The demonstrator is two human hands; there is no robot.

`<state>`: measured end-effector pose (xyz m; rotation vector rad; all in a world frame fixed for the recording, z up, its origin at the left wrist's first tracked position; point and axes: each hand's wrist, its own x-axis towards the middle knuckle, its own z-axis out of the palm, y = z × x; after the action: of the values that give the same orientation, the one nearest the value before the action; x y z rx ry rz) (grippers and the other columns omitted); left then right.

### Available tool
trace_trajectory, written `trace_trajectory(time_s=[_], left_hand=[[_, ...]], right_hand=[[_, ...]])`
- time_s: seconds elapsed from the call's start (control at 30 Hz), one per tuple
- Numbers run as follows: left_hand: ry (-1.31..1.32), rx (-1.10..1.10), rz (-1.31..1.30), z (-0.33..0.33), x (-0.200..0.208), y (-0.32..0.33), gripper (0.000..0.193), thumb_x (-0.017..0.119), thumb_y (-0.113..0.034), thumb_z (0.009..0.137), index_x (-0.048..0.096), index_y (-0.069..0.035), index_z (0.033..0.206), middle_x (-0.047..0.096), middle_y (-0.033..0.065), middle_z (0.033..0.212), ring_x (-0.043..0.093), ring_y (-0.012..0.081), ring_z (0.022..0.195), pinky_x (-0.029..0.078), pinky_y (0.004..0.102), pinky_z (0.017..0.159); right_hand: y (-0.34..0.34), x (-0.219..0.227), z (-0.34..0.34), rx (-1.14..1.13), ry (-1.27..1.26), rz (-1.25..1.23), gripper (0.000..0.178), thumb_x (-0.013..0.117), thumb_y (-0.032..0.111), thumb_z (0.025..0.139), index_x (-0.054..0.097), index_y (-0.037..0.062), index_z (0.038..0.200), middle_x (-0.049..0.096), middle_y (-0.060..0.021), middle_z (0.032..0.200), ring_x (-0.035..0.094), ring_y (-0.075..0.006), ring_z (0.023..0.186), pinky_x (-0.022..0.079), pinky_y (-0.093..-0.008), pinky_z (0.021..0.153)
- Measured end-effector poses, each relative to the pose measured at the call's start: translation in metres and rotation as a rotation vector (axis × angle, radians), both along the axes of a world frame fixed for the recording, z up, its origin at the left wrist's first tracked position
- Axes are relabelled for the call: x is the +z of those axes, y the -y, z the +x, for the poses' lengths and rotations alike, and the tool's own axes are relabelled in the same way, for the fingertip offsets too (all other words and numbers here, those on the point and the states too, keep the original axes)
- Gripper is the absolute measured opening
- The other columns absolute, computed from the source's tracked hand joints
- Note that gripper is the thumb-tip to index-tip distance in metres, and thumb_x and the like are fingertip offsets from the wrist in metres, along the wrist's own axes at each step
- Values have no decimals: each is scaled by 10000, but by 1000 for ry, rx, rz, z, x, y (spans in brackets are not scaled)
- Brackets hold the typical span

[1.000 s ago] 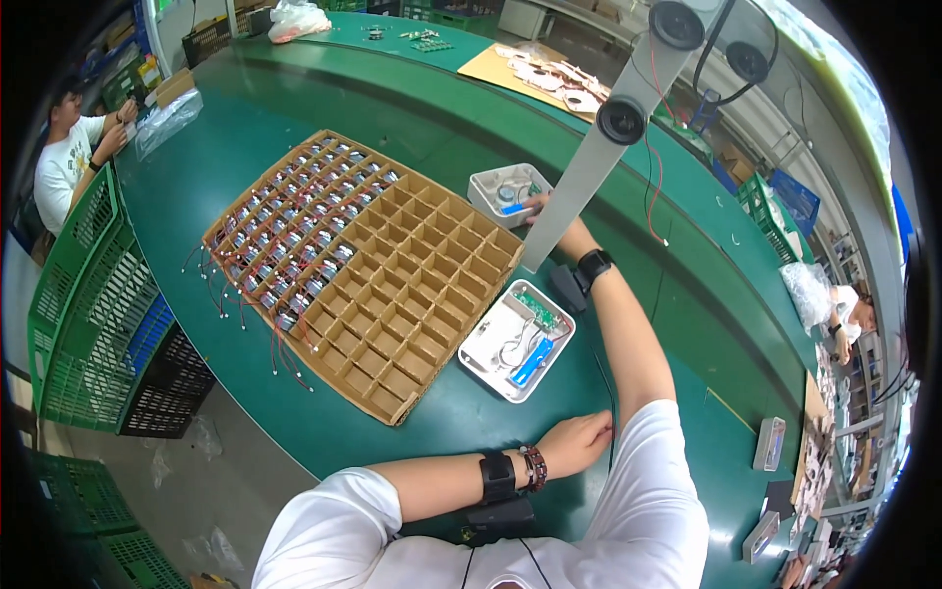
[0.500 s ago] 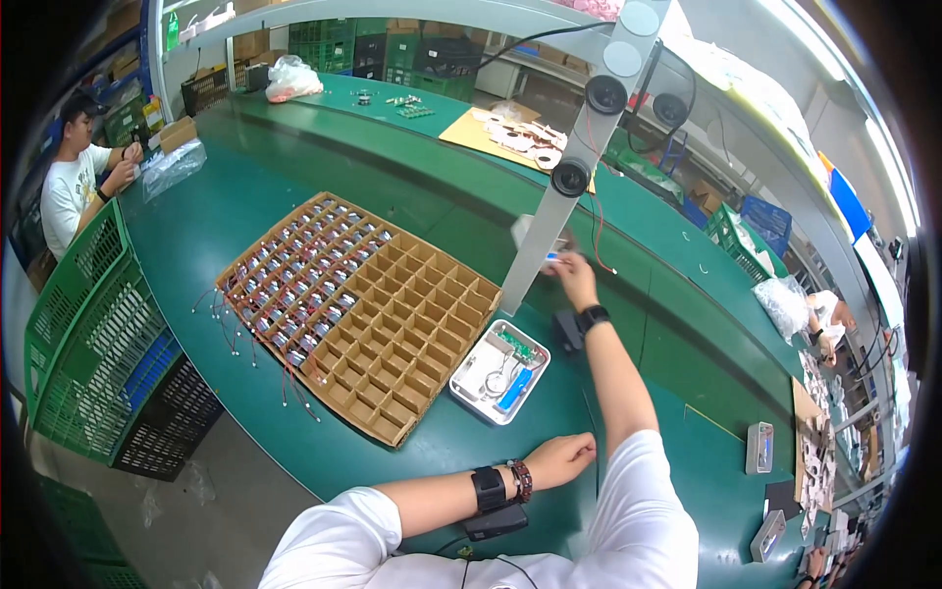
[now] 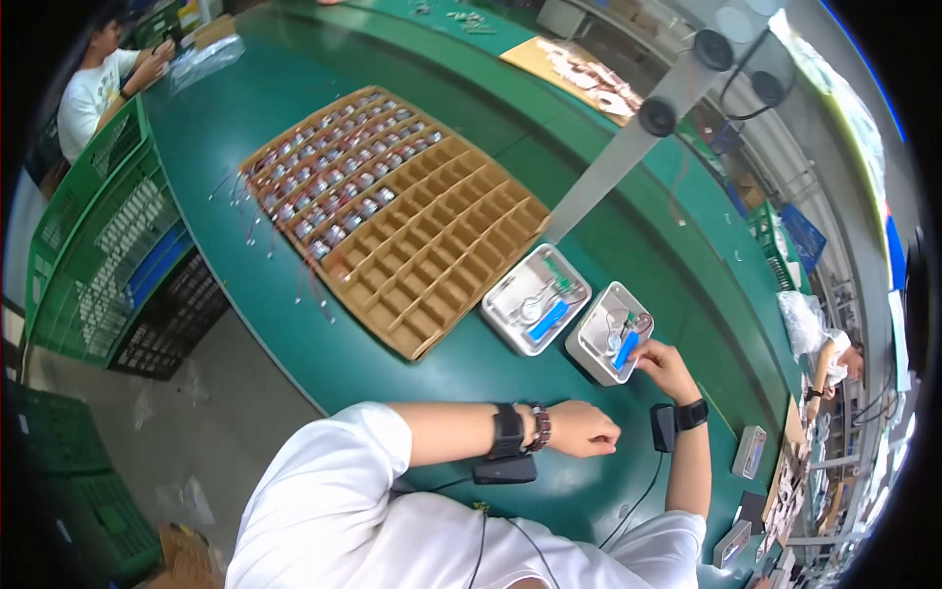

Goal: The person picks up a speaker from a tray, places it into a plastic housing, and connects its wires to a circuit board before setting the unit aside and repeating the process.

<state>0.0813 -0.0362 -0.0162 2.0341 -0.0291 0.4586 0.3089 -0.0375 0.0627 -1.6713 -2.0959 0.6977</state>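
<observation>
My right hand (image 3: 665, 371) has its fingers closed on the right edge of a white plastic box (image 3: 587, 365). Inside that box lie a blue wrapped block (image 3: 625, 350), a round white part and thin wires. Just left of it sits a similar white box (image 3: 505, 331), holding a green circuit board (image 3: 559, 275), wires and another blue block (image 3: 548, 321). Nearer to me, my left hand (image 3: 584, 429) is loosely curled over the green table, with nothing visible in its fingers. Both wrists wear black straps with a small black device.
A cardboard divider tray (image 3: 417, 353) lies left of the boxes; its left cells hold small silvery parts with trailing wires. Behind the boxes rises a grey metal post (image 3: 608, 182). Green crates (image 3: 93, 245) stack at the left, near a seated person (image 3: 93, 93). More white boxes (image 3: 751, 452) stand right.
My right hand has come back toward me, and a second white box now stands beside the first. My left hand stays curled. The view has shifted, so the tray appears higher.
</observation>
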Motion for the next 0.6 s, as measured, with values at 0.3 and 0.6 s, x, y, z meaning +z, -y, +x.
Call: trace_trajectory(time_s=[0.3, 0.6], left_hand=[[-40, 6, 26, -4, 2, 2, 192, 562, -276, 863, 607, -90, 883, 645, 94, 823, 612, 329, 752, 481, 444, 672], [403, 113, -322, 17, -39, 15, 343, 564, -272, 869, 582, -87, 1157, 590, 158, 1192, 548, 322, 1098, 437, 400, 930]], right_hand=[[-63, 123, -185, 421, 363, 125, 245, 645, 77, 810, 616, 56, 1052, 633, -126, 962, 598, -330, 934, 476, -417, 784], [-251, -6, -329, 556, 259, 324, 318, 689, 186, 788, 579, 98, 1073, 614, -95, 959, 591, -297, 949, 479, -403, 786]])
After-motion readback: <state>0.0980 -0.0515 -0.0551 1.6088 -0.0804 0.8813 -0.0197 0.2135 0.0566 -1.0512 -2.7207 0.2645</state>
